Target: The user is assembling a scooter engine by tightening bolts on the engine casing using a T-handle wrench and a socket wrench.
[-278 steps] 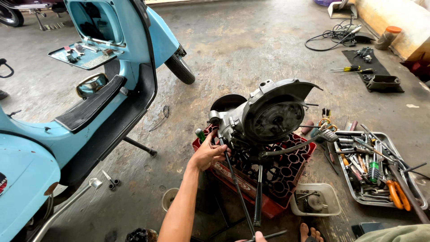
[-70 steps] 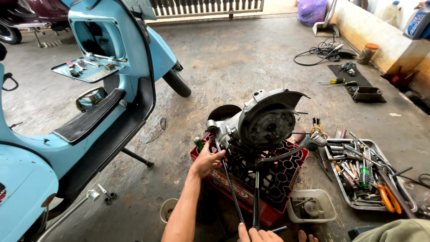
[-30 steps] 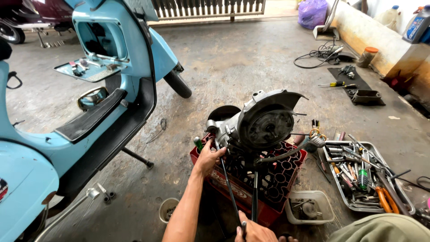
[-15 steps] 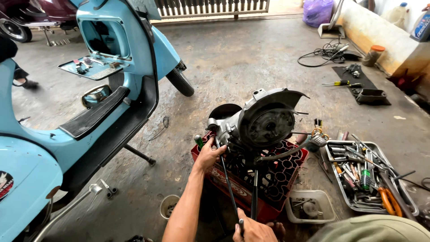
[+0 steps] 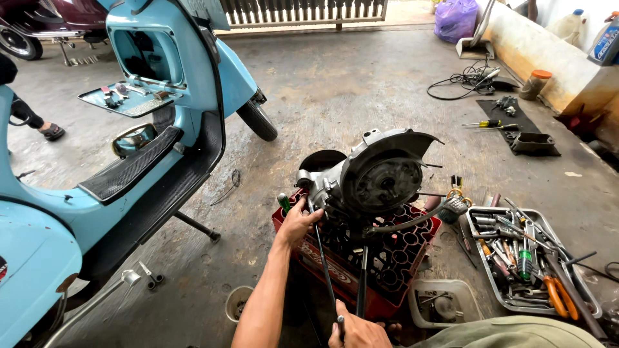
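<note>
Left hand [image 5: 298, 222] braces engine [image 5: 371, 180] atop red crate [image 5: 361, 258], frame centre. Right hand [image 5: 358, 332] closed round long rod [image 5: 325, 264], bottom edge. Risk: hard levering tips engine off crate, or rod slips from fitting.

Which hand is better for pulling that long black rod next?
Probably the right hand: it already grips the near end of the long rod. The left hand rests against the engine on the red crate, seemingly bracing it.
</note>
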